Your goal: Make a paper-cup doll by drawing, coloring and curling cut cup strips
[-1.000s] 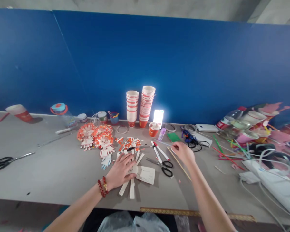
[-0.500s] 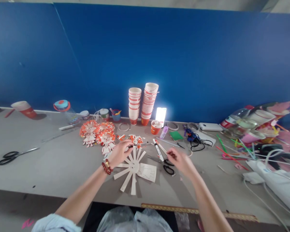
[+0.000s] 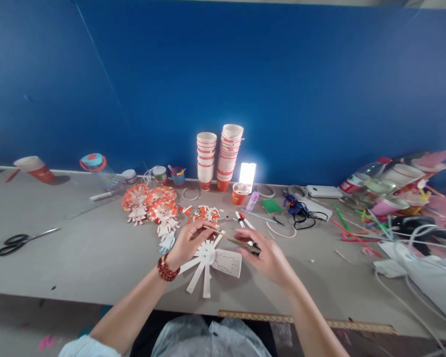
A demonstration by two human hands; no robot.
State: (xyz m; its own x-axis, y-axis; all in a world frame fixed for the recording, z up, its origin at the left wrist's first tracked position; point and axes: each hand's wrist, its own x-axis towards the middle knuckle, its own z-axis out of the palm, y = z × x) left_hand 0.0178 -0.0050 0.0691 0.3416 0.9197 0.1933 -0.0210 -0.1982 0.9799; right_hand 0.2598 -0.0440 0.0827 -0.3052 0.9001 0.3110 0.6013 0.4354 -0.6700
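A thin tan stick point(image 3: 225, 235) slants between my two hands above the table. My left hand point(image 3: 190, 242), with red beads at the wrist, pinches its left end. The fingers of my right hand point(image 3: 264, 254) close round the other end, where dark parts of scissors point(image 3: 255, 246) show; whether the hand holds them is hidden. Below lies a white paper cup cut into strips point(image 3: 207, 254), spread like a sun around its base. One wide panel point(image 3: 226, 263) bears a pencil-drawn figure. Two markers point(image 3: 245, 221) lie just beyond my right hand.
Orange-and-white paper cutouts point(image 3: 148, 206) lie left, paper scraps point(image 3: 202, 213) ahead. Stacked paper cups point(image 3: 229, 158) stand by a lit phone point(image 3: 247, 176). Another pair of scissors point(image 3: 20, 242) lies far left. A glue gun point(image 3: 295, 206), straws point(image 3: 357, 240) and cables point(image 3: 412, 248) lie right.
My right hand has moved left and toward my left hand, over where the scissors lay. The tan stick is now held between both hands.
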